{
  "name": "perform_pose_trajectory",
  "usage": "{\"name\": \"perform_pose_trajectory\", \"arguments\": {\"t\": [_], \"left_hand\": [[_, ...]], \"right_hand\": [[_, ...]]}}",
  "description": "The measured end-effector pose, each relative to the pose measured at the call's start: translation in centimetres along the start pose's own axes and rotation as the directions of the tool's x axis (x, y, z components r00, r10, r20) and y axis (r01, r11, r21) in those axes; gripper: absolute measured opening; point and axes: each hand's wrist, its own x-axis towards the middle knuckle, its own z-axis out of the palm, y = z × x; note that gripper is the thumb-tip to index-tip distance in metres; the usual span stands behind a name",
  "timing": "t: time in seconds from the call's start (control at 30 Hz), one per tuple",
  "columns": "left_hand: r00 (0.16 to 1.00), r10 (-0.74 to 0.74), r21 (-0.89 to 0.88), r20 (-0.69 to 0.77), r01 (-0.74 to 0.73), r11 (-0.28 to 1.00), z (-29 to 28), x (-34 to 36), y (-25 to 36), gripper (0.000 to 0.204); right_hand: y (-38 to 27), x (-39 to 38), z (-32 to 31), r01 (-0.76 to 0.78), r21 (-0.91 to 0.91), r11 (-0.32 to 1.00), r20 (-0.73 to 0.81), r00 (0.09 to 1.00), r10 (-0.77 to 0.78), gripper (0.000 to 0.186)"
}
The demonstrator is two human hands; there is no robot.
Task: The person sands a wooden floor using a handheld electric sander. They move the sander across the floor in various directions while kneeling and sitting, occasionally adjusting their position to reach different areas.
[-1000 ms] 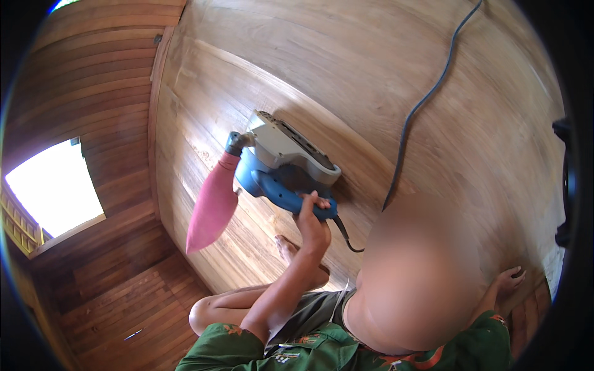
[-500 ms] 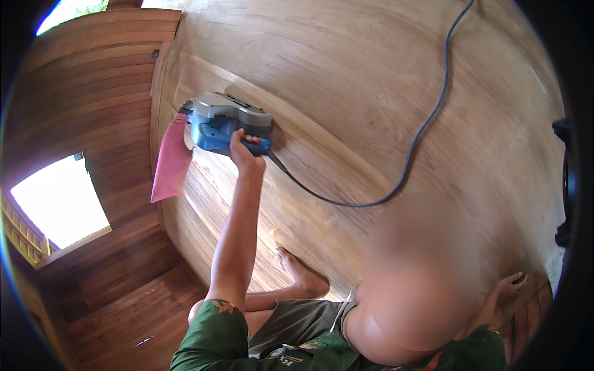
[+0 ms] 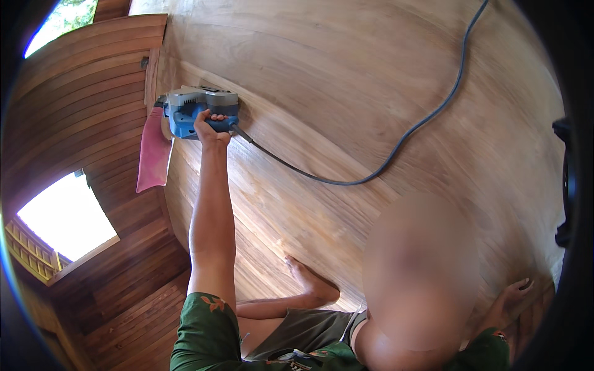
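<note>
A blue and grey belt sander [image 3: 201, 105] lies against the broad pale wooden surface, toward its left edge. My left hand [image 3: 212, 127], on an outstretched arm, is closed round the sander's blue rear handle. A pink cloth dust bag [image 3: 154, 151] hangs from the far left end of the tool. From the handle a dark power cord [image 3: 346, 182] curves across the wood [image 3: 322, 80] to the upper right. Down at the lower right my right hand [image 3: 515, 295] rests near the wood's edge, fingers stretched and apart, with nothing visible in it; part of it is in shadow.
A bare foot [image 3: 315, 287] and bent leg are on the wood below the sander. At left rises a reddish plank wall [image 3: 86, 93] with a bright window opening [image 3: 68, 216]. Darker floorboards [image 3: 136, 315] show at the lower left.
My left hand has pushed the sander farther left and slightly up in the view, with the arm straighter. The dust bag and cord moved along with it. The right hand stays at the lower right.
</note>
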Motion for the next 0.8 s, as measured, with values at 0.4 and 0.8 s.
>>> {"name": "perform_pose_trajectory", "arguments": {"t": [0.4, 0.8], "left_hand": [[0.993, 0.029, 0.042, 0.114, -0.034, 0.999, 0.3, 8.2, 0.2, 0.018], [0.967, 0.158, 0.034, 0.198, -0.168, 0.985, 0.8, 9.8, -0.6, 0.016]], "right_hand": [[-2.1, -5.1, 0.6, -0.018, -0.025, 1.0, -0.061, 0.998, 0.016, 0.047], [-1.5, -9.1, 0.2, -0.048, -0.043, 0.998, -0.107, 0.993, 0.043, 0.047]]}}
